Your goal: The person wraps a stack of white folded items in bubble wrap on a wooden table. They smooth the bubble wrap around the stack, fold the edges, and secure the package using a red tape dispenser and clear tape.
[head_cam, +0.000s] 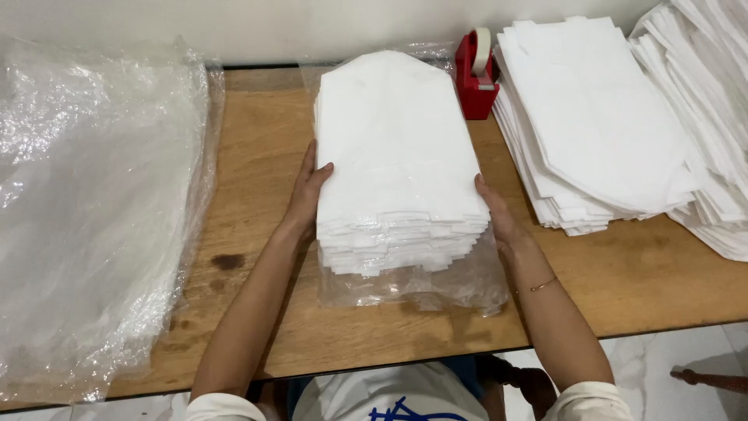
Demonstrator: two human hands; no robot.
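Head view: both hands press flat against a stack of white sheets (397, 156) on the wooden table (257, 140). Left hand (308, 195) and right hand (499, 218) have fingers extended along its sides. Clear plastic wrap (413, 288) lies under the stack, a red tape dispenser (475, 78) behind it.

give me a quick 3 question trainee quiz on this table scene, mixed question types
1. True or false: both hands press the sides of the middle stack of white sheets.
2. What lies under that stack? A) clear plastic bag B) cardboard tray C) blue cloth
3. Fill in: the red ____ stands at the back, between the middle stack and the right-hand stack of white sheets.

Key
1. True: left hand on one side, right hand on the other.
2. A
3. tape dispenser
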